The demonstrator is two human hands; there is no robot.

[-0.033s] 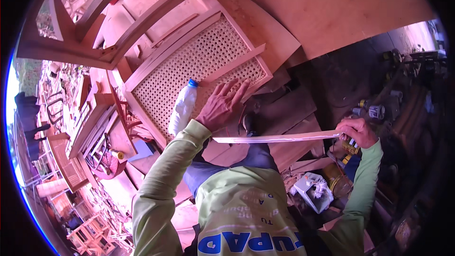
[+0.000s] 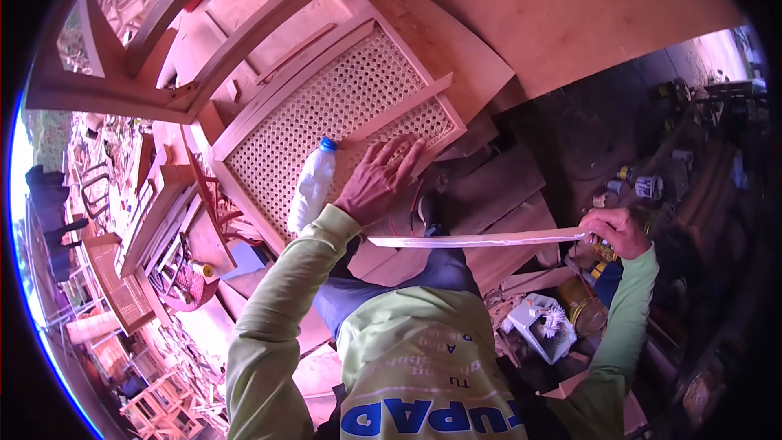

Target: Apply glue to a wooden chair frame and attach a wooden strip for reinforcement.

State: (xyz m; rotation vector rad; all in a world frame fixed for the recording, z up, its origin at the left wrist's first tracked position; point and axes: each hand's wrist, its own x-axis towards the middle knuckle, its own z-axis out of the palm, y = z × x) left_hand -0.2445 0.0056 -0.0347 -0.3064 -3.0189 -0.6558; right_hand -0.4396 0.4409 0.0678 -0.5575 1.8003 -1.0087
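Observation:
A thin wooden strip (image 2: 481, 239) with a whitish line along its edge, perhaps glue, lies crosswise in front of my body. My right hand (image 2: 615, 231) is closed round its right end. My left hand (image 2: 380, 182) is open, fingers spread, above the near edge of a wood-framed woven cane panel (image 2: 326, 85); whether it touches the frame I cannot tell. Beside that hand a white plastic bottle (image 2: 312, 187) with a blue cap lies on the panel. Another narrow wooden strip (image 2: 399, 110) rests across the cane weave, reaching over the right side of the frame.
A curved wooden frame (image 2: 236, 57) stands at the far left. Large plywood sheets (image 2: 562, 16) extend across the far side. Lower right, a whitish container (image 2: 542, 330) holds a brush-like thing. Cans (image 2: 648, 187) and clutter fill the dark right side; wooden furniture parts (image 2: 159, 403) and scraps lie left.
The view has shifted very slightly. Both hands and the wooden strip keep nearly the same places.

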